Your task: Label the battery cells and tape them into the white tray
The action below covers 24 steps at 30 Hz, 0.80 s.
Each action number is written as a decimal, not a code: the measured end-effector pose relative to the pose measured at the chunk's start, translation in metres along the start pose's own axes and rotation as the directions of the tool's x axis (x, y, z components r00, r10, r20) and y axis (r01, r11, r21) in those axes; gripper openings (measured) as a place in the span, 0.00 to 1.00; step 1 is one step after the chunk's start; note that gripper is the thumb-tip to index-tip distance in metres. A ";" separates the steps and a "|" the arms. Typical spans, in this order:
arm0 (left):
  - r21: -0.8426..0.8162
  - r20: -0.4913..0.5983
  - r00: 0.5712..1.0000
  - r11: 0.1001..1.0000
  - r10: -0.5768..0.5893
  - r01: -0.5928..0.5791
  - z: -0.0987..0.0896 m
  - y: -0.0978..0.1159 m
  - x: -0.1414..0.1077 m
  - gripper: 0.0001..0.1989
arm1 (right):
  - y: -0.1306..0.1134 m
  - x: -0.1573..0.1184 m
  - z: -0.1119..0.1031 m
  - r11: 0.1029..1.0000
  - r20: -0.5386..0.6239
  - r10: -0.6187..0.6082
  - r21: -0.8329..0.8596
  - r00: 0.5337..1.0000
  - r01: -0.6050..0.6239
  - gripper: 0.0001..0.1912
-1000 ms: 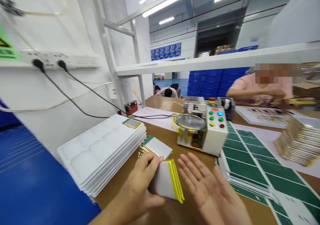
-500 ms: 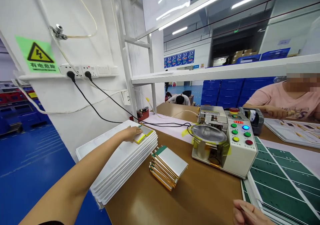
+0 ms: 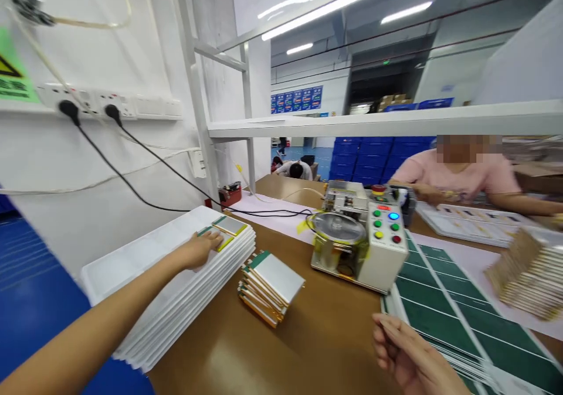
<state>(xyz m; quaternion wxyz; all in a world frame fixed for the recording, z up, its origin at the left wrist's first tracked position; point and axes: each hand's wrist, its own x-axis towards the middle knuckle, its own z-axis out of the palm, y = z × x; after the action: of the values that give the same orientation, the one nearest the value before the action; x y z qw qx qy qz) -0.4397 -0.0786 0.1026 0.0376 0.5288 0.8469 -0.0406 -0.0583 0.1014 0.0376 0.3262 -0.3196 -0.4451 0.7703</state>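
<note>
Further into frame than half a second earlier, the person's right hand point(image 3: 411, 354) sits at the lower edge of the view, loosely curled and grasping nothing, just beside a pile of green-and-white printed sheets point(image 3: 433, 307). The left hand point(image 3: 197, 249) stretches across a tall stack of white plastic trays point(image 3: 132, 254), palm down, its fingers point(image 3: 214, 240) lying on flat pouch battery cells point(image 3: 229, 226) edged in yellow tape near the far corner of the top tray; whether it pinches them or only rests there cannot be told. Between the hands, a second pile of pouch cells point(image 3: 272, 281) sits slightly fanned on the brown work table point(image 3: 272, 354), just apart from the trays. Beyond it stands a beige benchtop machine point(image 3: 382, 248) with a round metal plate, coloured push buttons and a glowing blue light. Across the bench, a co-worker in a pink shirt point(image 3: 457, 175) reaches over a tray of printed sheets point(image 3: 461, 225), while a blurred stack of cells point(image 3: 530, 275) lies at the right edge of the view. Two black power cords point(image 3: 145, 166) run down from a white wall socket strip point(image 3: 105, 103) beneath a green warning label point(image 3: 11, 75), and blue crates point(image 3: 365, 157) are stacked behind the bench.
</note>
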 end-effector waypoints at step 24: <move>0.016 -0.347 0.854 0.913 0.387 -0.407 -0.027 0.142 -0.031 0.28 | -0.048 0.030 0.073 0.582 0.000 -0.558 -0.713 0.830 0.391 0.15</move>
<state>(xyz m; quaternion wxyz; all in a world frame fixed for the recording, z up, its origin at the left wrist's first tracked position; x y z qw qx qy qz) -0.2993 -0.0417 0.1283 -0.0874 0.6898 0.7137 0.0853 -0.1225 0.1092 0.1039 0.4269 -0.3698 -0.7265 0.3913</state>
